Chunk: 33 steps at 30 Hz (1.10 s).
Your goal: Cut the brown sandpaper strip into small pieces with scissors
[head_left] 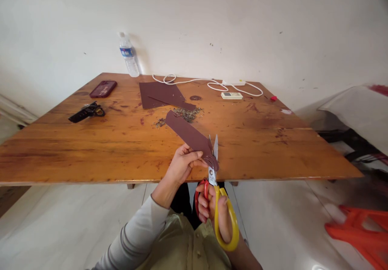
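My left hand [183,163] pinches a long brown strip of stiff paper or card [190,134] near its lower end, thumb on top. That end is rounded and has several narrow slits or layers. In my right hand [209,205] is a pair of scissors [211,173] with one red and one yellow handle, fingers through the loops. The blades are apart, pointing away from me, with the strip's lower right edge between them. Beyond the strip, a pile of thin dark shreds [186,114] lies on the wooden table [257,148].
Brown sheets [160,93] lie behind the shreds. A phone [103,89] and a black object [86,112] are at left, a water bottle [129,55] by the wall. A white remote [231,95] and a corded power strip [233,83] sit back right. An orange stool [360,229] stands at lower right.
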Tool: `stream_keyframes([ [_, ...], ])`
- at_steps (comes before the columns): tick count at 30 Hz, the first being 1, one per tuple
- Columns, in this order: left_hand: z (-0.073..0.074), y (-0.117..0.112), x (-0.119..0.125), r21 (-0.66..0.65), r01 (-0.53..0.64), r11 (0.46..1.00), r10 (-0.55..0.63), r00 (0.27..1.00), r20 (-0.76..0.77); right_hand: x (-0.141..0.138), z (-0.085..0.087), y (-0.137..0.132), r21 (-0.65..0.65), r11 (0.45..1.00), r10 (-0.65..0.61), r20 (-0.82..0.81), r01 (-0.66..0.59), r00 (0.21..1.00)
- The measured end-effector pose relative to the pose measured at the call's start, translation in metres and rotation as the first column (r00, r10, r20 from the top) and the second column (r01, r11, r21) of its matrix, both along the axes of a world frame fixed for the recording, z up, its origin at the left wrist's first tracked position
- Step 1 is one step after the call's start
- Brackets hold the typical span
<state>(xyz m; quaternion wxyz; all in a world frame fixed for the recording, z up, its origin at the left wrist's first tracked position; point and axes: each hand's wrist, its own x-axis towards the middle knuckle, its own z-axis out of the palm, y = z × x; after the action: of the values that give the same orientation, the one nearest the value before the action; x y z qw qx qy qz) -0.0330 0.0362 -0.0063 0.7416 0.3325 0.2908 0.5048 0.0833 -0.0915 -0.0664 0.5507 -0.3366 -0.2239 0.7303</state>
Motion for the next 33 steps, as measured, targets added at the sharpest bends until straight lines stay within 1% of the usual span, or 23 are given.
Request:
stream_keyframes([
  [3, -0.002, 0.000, 0.000, 0.005, 0.011, 1.000, -0.011, 1.000, -0.010, -0.001, 0.004, 0.000, -0.023, 0.999, -0.032, 0.017, 0.032, 0.999],
  [5, -0.002, 0.000, 0.000, 0.008, 0.011, 1.000, -0.010, 1.000, -0.010, -0.001, 0.006, 0.000, -0.028, 0.999, -0.032, 0.020, 0.032, 0.999],
  [11, 0.007, -0.002, 0.002, 0.016, 0.006, 1.000, -0.006, 1.000, 0.003, 0.003, -0.002, 0.006, 0.012, 0.995, 0.098, -0.096, -0.097, 0.991],
  [13, 0.010, -0.003, 0.002, 0.012, 0.009, 1.000, -0.009, 1.000, 0.006, 0.003, -0.005, 0.007, 0.031, 0.992, 0.123, -0.111, -0.120, 0.986],
  [16, 0.011, -0.003, 0.003, 0.000, 0.010, 1.000, -0.010, 1.000, 0.005, 0.003, -0.008, 0.007, 0.034, 0.994, 0.106, -0.118, -0.103, 0.987],
  [19, 0.011, -0.003, 0.003, 0.005, 0.021, 1.000, -0.021, 1.000, 0.011, 0.003, -0.008, 0.005, 0.041, 0.993, 0.118, -0.126, -0.114, 0.985],
  [24, 0.009, -0.003, 0.003, 0.006, 0.016, 1.000, -0.016, 1.000, 0.019, 0.001, -0.006, 0.004, 0.024, 0.997, 0.073, -0.067, -0.071, 0.995],
  [28, 0.007, -0.002, 0.002, 0.008, 0.023, 1.000, -0.023, 1.000, 0.005, 0.001, -0.007, 0.001, 0.014, 0.997, 0.081, -0.066, -0.080, 0.995],
  [33, 0.005, -0.002, 0.001, 0.020, 0.032, 0.999, -0.032, 0.999, -0.013, 0.004, -0.010, -0.002, 0.014, 1.000, 0.023, -0.043, -0.023, 0.999],
])
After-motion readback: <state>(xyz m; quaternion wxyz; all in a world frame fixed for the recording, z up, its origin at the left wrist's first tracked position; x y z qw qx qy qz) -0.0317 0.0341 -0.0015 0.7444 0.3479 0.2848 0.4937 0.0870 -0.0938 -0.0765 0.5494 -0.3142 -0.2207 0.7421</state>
